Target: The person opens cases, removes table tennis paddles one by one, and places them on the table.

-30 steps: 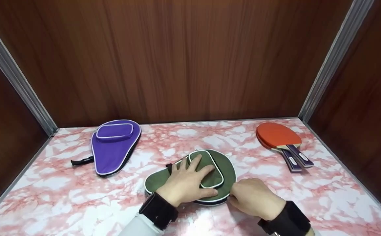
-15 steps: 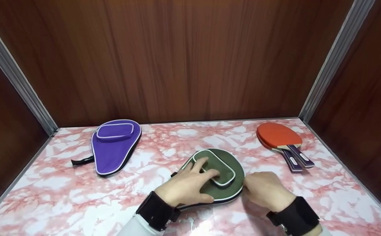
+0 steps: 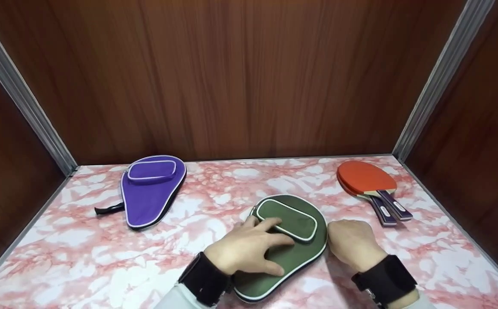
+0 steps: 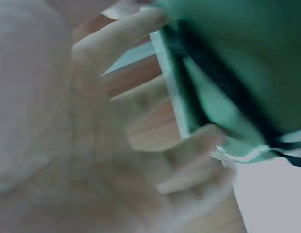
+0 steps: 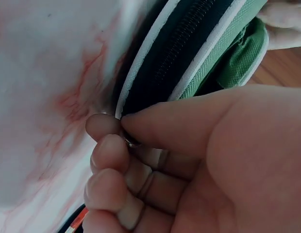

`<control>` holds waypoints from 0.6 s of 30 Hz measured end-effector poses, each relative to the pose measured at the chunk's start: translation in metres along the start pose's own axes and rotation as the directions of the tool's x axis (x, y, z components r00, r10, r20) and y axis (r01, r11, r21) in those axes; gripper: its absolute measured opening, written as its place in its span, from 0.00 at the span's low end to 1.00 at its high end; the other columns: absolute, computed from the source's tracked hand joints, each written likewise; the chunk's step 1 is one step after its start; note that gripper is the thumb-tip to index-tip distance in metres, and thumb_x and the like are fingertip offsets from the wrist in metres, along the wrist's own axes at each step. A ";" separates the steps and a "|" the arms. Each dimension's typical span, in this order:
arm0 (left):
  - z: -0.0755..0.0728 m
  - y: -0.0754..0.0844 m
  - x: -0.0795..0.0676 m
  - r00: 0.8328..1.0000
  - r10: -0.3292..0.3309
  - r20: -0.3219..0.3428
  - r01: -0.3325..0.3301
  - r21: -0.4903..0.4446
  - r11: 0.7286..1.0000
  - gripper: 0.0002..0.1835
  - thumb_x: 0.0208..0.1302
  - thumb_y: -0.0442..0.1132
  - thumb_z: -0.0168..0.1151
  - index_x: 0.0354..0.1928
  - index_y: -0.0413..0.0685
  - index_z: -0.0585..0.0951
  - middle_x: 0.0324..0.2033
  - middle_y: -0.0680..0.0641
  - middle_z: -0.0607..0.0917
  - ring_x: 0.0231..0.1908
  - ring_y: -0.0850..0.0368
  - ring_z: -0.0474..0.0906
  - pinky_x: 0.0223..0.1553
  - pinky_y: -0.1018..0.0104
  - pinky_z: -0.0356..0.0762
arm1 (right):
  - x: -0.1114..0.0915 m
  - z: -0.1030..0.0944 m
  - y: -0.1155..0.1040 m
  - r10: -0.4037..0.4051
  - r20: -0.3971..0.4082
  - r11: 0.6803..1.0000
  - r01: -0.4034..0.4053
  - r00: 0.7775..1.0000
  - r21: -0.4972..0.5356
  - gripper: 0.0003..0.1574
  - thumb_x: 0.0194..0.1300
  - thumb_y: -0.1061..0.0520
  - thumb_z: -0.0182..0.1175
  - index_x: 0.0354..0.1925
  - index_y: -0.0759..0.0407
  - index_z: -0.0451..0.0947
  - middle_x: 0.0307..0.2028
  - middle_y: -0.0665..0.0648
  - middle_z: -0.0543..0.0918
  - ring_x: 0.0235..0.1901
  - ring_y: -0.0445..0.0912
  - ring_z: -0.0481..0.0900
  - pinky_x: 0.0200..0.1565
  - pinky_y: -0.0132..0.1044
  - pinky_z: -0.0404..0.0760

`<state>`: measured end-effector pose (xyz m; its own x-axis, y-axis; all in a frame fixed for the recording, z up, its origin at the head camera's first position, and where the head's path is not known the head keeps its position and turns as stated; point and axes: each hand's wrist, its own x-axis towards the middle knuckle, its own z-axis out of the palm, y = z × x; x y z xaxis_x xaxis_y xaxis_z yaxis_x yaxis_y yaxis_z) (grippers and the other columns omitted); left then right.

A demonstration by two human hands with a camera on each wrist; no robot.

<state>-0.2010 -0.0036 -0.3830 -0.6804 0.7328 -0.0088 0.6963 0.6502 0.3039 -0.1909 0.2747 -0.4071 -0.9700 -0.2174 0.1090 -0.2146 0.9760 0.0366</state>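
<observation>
Head view places a soft green fabric case shaped like a racket, with white piping (image 3: 300,254), midway between the left and right edges of the white, red-marbled counter (image 3: 218,197), toward our side. Our left hand (image 3: 249,249) rests on it with fingers spread and slightly bent, gripping nothing, the fingertips by its raised rectangular pocket (image 3: 289,219). Our right hand (image 3: 349,240) is curled at the case's right rim; the right wrist view shows thumb and forefinger pinching what looks like a small metal zip pull (image 5: 131,142), mostly hidden, at the case's black zip (image 5: 184,41). We judge the step to be working that zip round the rim, though we cannot tell which way. To do it well, we should draw the pull along the curve, never tugging outward, and press with the left palm so the case does not swivel. A purple fabric case with white piping (image 3: 150,197) lies near the counter's far left corner, and two orange-red, dark-handled table-tennis bats (image 3: 366,178) near the far right corner.
</observation>
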 end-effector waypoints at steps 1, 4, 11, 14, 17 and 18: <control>0.002 -0.001 0.001 1.000 -0.018 0.000 0.018 -0.009 1.000 0.34 0.63 0.61 0.79 0.73 0.81 0.82 0.83 0.49 0.66 0.78 0.31 0.63 0.70 0.31 0.71 | 0.000 0.000 0.000 -0.002 0.003 1.000 0.002 1.000 -0.001 0.16 0.63 0.65 0.65 0.21 0.54 0.76 0.23 0.60 0.84 0.27 0.60 0.85 0.31 0.60 0.84; 0.005 -0.005 0.003 0.998 -0.060 0.013 0.061 -0.056 0.997 0.35 0.65 0.63 0.76 0.74 0.82 0.80 0.86 0.46 0.61 0.81 0.26 0.55 0.73 0.29 0.67 | 0.001 -0.001 -0.001 -0.004 0.010 1.000 0.004 1.000 -0.005 0.15 0.63 0.65 0.66 0.21 0.55 0.77 0.23 0.60 0.84 0.27 0.60 0.86 0.32 0.60 0.84; 0.005 -0.004 0.006 0.999 -0.046 0.021 0.048 -0.066 0.997 0.33 0.66 0.61 0.75 0.74 0.78 0.81 0.85 0.42 0.62 0.81 0.28 0.59 0.76 0.36 0.67 | 0.000 -0.002 0.000 0.006 0.028 1.000 -0.006 1.000 -0.010 0.15 0.64 0.64 0.65 0.21 0.55 0.77 0.24 0.60 0.84 0.27 0.60 0.86 0.32 0.60 0.84; 0.005 -0.003 0.006 0.999 -0.043 0.023 0.045 -0.061 0.997 0.33 0.66 0.60 0.75 0.74 0.78 0.82 0.85 0.41 0.62 0.81 0.29 0.59 0.76 0.37 0.67 | -0.001 -0.002 0.001 0.014 0.038 1.000 -0.013 0.999 -0.002 0.14 0.64 0.63 0.65 0.22 0.55 0.78 0.24 0.60 0.85 0.29 0.60 0.86 0.33 0.60 0.85; 0.005 -0.002 0.006 0.998 -0.051 0.023 0.052 -0.058 0.997 0.33 0.65 0.61 0.76 0.73 0.78 0.82 0.85 0.42 0.63 0.81 0.27 0.59 0.74 0.37 0.69 | -0.001 -0.001 0.001 0.020 0.051 1.000 -0.020 0.999 0.003 0.14 0.65 0.63 0.65 0.22 0.55 0.78 0.25 0.61 0.85 0.29 0.61 0.86 0.34 0.60 0.85; 0.005 -0.001 0.006 0.998 -0.055 0.021 0.056 -0.057 0.997 0.33 0.65 0.61 0.76 0.73 0.79 0.82 0.85 0.42 0.63 0.80 0.26 0.60 0.74 0.37 0.69 | -0.001 -0.001 0.001 0.020 0.053 1.000 -0.020 0.998 0.004 0.14 0.65 0.62 0.65 0.22 0.55 0.78 0.25 0.61 0.85 0.29 0.61 0.87 0.34 0.60 0.85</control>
<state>-0.2053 0.0012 -0.3885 -0.7126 0.7001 -0.0456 0.6431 0.6778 0.3565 -0.1900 0.2758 -0.4060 -0.9788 -0.1969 0.0566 -0.1954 0.9802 0.0306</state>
